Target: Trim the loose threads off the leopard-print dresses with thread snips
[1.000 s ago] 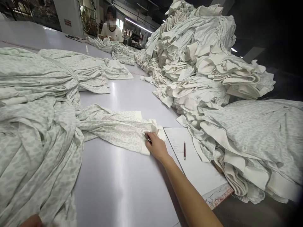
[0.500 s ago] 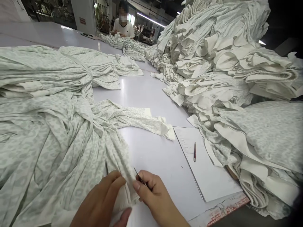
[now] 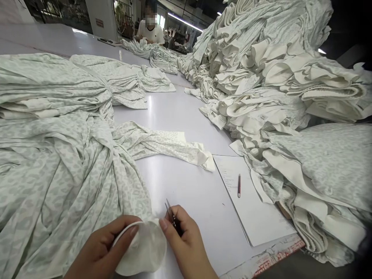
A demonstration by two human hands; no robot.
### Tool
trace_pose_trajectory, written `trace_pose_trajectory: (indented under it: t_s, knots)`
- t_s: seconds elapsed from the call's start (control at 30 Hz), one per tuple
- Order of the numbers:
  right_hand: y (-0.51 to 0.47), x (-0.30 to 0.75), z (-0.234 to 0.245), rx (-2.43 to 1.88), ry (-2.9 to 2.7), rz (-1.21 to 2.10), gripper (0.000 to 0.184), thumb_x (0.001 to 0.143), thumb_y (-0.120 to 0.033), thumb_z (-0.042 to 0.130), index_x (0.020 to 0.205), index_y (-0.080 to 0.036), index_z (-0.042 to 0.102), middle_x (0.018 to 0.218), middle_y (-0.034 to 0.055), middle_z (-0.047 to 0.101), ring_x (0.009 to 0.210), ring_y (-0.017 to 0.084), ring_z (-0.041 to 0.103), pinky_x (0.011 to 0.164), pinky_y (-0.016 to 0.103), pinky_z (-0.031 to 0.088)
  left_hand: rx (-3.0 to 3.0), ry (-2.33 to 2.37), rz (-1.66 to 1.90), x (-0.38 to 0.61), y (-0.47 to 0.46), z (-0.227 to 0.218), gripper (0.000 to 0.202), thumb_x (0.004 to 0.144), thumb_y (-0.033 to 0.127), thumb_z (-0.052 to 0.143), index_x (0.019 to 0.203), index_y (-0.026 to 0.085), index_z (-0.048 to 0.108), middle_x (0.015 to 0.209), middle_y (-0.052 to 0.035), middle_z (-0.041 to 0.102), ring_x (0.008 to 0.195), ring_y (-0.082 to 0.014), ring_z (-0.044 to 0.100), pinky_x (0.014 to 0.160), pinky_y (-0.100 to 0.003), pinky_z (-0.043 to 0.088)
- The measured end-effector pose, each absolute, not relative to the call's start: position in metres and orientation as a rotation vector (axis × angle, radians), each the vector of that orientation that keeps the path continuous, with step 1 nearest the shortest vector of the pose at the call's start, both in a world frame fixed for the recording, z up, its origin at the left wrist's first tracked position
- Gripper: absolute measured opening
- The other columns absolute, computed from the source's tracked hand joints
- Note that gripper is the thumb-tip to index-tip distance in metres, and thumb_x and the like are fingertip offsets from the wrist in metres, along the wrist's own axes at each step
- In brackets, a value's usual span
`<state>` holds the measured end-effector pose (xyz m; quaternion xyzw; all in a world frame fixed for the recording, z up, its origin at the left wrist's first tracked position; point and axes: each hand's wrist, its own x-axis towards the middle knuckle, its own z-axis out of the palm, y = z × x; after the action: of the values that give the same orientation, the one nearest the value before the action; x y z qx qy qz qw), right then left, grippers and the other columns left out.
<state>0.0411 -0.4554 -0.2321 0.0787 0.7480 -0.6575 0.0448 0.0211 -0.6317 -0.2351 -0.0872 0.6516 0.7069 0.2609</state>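
Observation:
My left hand (image 3: pixel 101 252) is closed on the white cuff (image 3: pixel 143 248) of a pale green patterned garment (image 3: pixel 66 182), fingers tucked inside so the cuff stands open. My right hand (image 3: pixel 186 244) pinches the cuff's right edge with the thumb and grips small thread snips (image 3: pixel 171 215), blades pointing up. Both hands sit at the table's near edge. The garment belongs to a big bundle spread to the left. Another sleeve (image 3: pixel 162 145) with a white cuff lies flat across the table (image 3: pixel 186 186) beyond the hands.
A white sheet of paper (image 3: pixel 252 209) with a red pen (image 3: pixel 239 185) lies to the right. Tall heaps of garments (image 3: pixel 267 77) fill the right side. More bundles (image 3: pixel 124 81) lie at left. A person (image 3: pixel 150 29) sits at the far end.
One second ago my right hand rested on the far sleeve's cuff. It drew back to the near edge, my left hand came in, and together they turned the near cuff open.

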Motion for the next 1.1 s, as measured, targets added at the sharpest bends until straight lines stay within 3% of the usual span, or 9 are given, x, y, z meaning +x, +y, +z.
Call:
trace_pose_trajectory:
  t_s: [0.13,0.33,0.67,0.97,1.1]
  knots:
    - [-0.457,0.052,-0.227,0.013,2.667,-1.854,0.014,0.089,-0.035,0.055,0.086,-0.022,0.052,0.073,-0.0021,0.048,0.061,0.014,0.045,0.055,0.024,0.034,-0.435,1.393,2.005,0.013,-0.636,-0.229,0.026,0.071,0.042,0.078,0.089,0.025,0.071,0.069,0.0049,0.071,0.061,-0.0115,0.061,0.059,-0.018,0.049]
    - [-0.462,0.059,-0.239,-0.284,2.863,-1.427,0.014,0.089,-0.038,0.058,0.094,-0.025,0.058,0.075,-0.0026,0.065,0.063,0.017,0.057,0.058,0.026,0.036,-0.604,1.058,2.118,0.010,-0.633,-0.214,0.029,0.065,0.035,0.084,0.088,0.023,0.072,0.071,0.0032,0.074,0.063,-0.0131,0.068,0.063,-0.020,0.055]
    - [-0.468,0.052,-0.243,-0.318,2.775,-1.440,0.017,0.091,-0.036,0.049,0.083,-0.022,0.056,0.062,-0.0033,0.058,0.049,0.013,0.050,0.047,0.023,0.028,-0.715,1.100,2.116,0.008,-0.633,-0.210,0.037,0.058,0.030,0.089,0.088,0.023,0.069,0.074,0.0036,0.073,0.062,-0.0142,0.067,0.058,-0.022,0.054]
    - [-0.476,0.049,-0.240,-0.301,2.812,-1.321,0.015,0.088,-0.036,0.054,0.080,-0.023,0.053,0.064,-0.0032,0.060,0.053,0.015,0.052,0.050,0.024,0.028,-0.540,1.255,2.071,0.013,-0.639,-0.224,0.029,0.068,0.039,0.081,0.090,0.025,0.069,0.070,0.0049,0.070,0.063,-0.0124,0.065,0.063,-0.024,0.053]
    - [-0.478,0.049,-0.240,-0.307,2.855,-1.342,0.024,0.090,-0.037,0.050,0.071,-0.022,0.048,0.057,-0.0039,0.054,0.047,0.014,0.047,0.048,0.024,0.024,-0.577,1.242,2.066,0.014,-0.640,-0.226,0.036,0.068,0.042,0.081,0.096,0.025,0.067,0.068,0.0041,0.069,0.062,-0.0136,0.065,0.060,-0.024,0.052]
